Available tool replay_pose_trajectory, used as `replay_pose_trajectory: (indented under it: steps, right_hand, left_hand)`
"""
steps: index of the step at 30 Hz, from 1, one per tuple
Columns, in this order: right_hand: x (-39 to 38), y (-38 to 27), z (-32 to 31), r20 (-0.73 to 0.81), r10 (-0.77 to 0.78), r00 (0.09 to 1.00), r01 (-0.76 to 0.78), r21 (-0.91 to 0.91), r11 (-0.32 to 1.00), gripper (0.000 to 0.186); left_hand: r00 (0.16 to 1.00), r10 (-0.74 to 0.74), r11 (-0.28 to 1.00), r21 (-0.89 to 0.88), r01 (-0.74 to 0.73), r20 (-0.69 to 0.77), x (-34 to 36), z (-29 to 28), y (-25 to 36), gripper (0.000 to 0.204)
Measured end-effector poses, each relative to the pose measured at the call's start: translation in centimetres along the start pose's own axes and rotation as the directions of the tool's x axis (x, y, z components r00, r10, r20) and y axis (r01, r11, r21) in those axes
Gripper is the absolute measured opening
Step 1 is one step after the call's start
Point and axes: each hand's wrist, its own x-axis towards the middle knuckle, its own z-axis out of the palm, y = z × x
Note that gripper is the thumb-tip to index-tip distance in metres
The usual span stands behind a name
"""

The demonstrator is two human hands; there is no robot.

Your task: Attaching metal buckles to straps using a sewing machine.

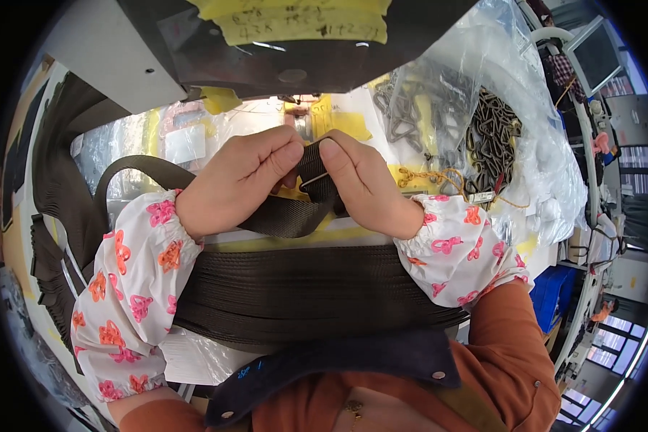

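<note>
Both hands meet at a dark olive webbing strap (288,217) over the middle of the table. My left hand (246,176) pinches the strap from the left, thumb on top. From the right, my right hand (361,176) pinches a folded part of it between thumb and fingers. A thin metal buckle or ring (314,180) sits on the webbing between the hands, partly hidden by the strap. One length of strap loops away behind my left hand toward the left. The fingertips under the webbing are hidden.
A thick stack of webbing (302,288) lies between me and my hands. More webbing (68,158) piles at the left. Metal rings (493,137) lie in a clear plastic bag (554,165) at the right. A dark machine head (281,65) overhangs the far side. A blue bin (552,294) stands lower right.
</note>
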Motion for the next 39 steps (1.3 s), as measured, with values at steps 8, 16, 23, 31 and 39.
replay_pose_trajectory:
  steps: [8,16,23,31,39]
  right_hand:
    - [0.2,-0.7,-1.1,0.146,0.002,0.989,-0.017,0.103,0.994,0.025]
    - [2.0,-0.4,-1.1,0.195,0.408,0.892,-0.432,0.636,0.639,0.034]
    - [2.1,-1.0,-2.0,0.305,0.488,0.818,-0.543,0.687,0.482,0.032]
    - [1.7,0.3,-2.2,0.353,0.457,0.817,-0.568,0.631,0.528,0.043]
    - [2.1,2.8,-2.6,-0.218,-0.095,0.971,0.071,-0.113,0.991,0.044]
  left_hand:
    - [0.999,0.045,0.922,0.385,-0.039,-0.008,-0.7,-0.5,0.9,0.019]
    - [0.524,0.785,0.273,0.576,-0.77,0.329,-2.1,2.2,2.4,0.024]
    - [0.946,0.306,0.818,0.538,-0.203,-0.109,0.5,-0.5,-0.4,0.028]
    - [0.819,0.529,0.161,0.921,-0.355,0.223,0.6,-1.8,-1.7,0.023]
    - [0.928,0.255,0.32,0.882,-0.346,0.272,1.3,-0.9,-1.2,0.031]
